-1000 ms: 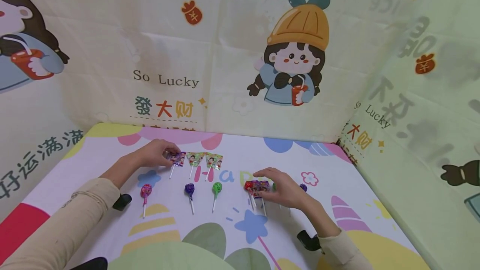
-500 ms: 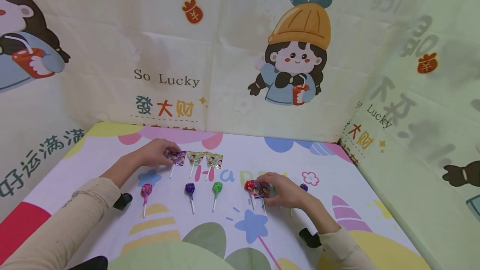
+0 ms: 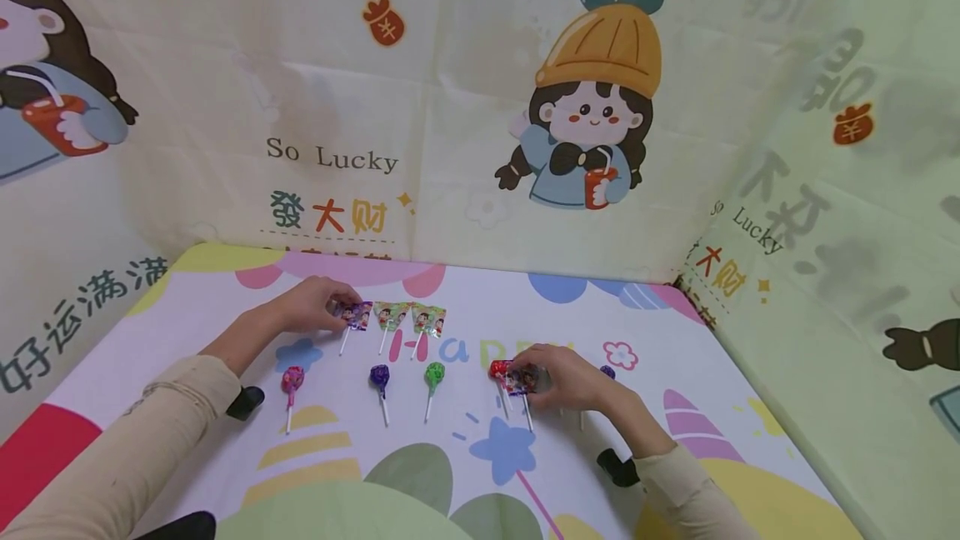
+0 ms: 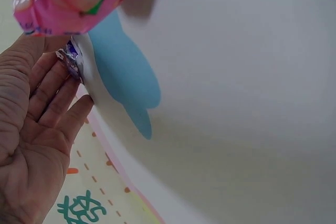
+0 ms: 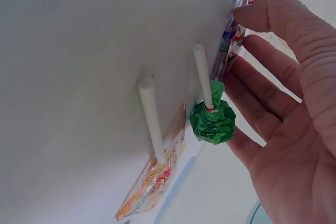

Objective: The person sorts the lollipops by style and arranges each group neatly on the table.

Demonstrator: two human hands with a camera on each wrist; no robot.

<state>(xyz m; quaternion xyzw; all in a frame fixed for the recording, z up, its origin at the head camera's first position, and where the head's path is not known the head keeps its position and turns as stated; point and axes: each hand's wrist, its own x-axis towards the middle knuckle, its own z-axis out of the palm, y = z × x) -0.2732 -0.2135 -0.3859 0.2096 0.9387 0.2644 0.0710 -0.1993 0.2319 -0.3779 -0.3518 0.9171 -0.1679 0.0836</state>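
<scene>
A printed backdrop [image 3: 465,107], a bright tablecloth [image 3: 405,407], and the left hand [image 3: 311,307] and right hand [image 3: 566,377] each pinching a lollipop in a flat wrapper.

The backdrop reads "So Lucky" and 發大财; the tablecloth's coloured letters begin "Ha". The right hand's thumb and fingers, spread apart a second ago, have closed on the right edge of the inner purple lollipop [image 3: 519,380], just beside a red lollipop [image 3: 497,369]. The left hand grips the left edge of the outer purple lollipop [image 3: 360,317], as before, heading a row with two green-wrapped lollipops [image 3: 391,317]. Print on the wrappers is too small to read.
</scene>
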